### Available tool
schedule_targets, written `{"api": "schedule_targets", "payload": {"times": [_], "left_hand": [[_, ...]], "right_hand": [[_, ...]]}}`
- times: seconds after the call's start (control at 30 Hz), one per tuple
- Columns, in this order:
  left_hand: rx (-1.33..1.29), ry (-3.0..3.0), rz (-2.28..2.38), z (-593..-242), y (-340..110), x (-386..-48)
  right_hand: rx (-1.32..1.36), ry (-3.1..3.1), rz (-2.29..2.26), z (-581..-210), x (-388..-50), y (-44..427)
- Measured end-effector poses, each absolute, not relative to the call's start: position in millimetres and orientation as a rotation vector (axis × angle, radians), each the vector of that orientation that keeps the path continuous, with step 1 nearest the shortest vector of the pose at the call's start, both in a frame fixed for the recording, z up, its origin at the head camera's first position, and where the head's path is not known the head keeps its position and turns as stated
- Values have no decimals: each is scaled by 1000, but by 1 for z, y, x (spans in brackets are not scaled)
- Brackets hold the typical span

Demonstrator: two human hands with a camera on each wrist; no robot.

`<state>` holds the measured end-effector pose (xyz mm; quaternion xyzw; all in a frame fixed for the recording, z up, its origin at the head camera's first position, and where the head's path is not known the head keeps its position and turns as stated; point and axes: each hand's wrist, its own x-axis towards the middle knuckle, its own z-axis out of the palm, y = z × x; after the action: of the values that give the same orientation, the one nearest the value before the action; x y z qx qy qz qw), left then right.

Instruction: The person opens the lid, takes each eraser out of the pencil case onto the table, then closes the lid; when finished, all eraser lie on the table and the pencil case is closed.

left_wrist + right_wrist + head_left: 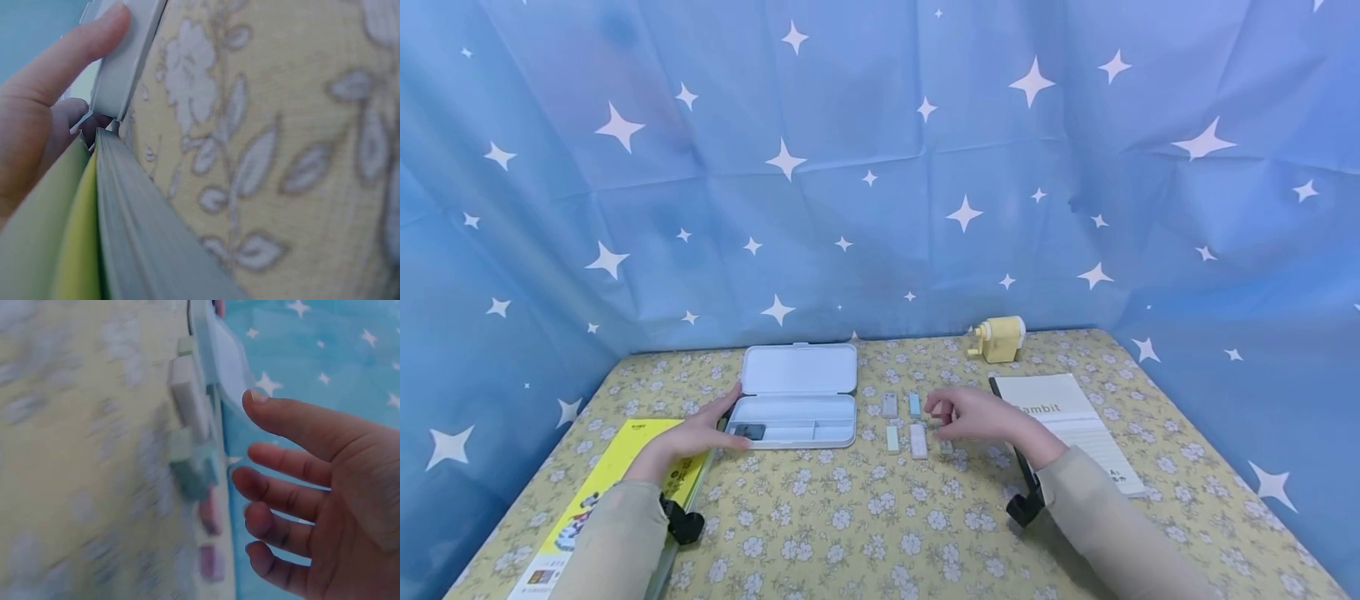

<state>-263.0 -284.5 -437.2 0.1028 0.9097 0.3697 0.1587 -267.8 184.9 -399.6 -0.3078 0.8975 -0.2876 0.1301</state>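
Observation:
A white pencil case (793, 445) lies with its lid raised, a dark eraser (749, 431) in its left front part. My left hand (698, 432) grips the case's left end, thumb against the front wall and fingers at the far side. My right hand (973, 414) hovers over the right side of a group of small erasers, fingers loosely bent and holding nothing. Among them are a grey eraser (890, 405), a blue eraser (914, 405), a pale green eraser (892, 439) and a whitish eraser (918, 441). In the right wrist view a pink eraser (210, 512) and a purple eraser (211, 562) also show.
A yellow book (617, 467) lies under the left forearm. A notebook (1078, 417) lies by the right forearm, partly covered by it. At the back right stands a yellow pencil sharpener (1002, 340). A starry blue curtain (880, 250) hangs behind the flowered tablecloth (850, 533).

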Motion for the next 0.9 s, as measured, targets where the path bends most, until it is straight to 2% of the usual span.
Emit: {"api": "schedule_targets", "payload": {"times": [0.5, 0.9], "left_hand": [[308, 2614, 1054, -439, -284, -263], [238, 2617, 1038, -438, -281, -264]], "right_hand": [[-1138, 2366, -809, -383, -313, 73], [-1275, 2322, -659, -381, -332, -10]]}}
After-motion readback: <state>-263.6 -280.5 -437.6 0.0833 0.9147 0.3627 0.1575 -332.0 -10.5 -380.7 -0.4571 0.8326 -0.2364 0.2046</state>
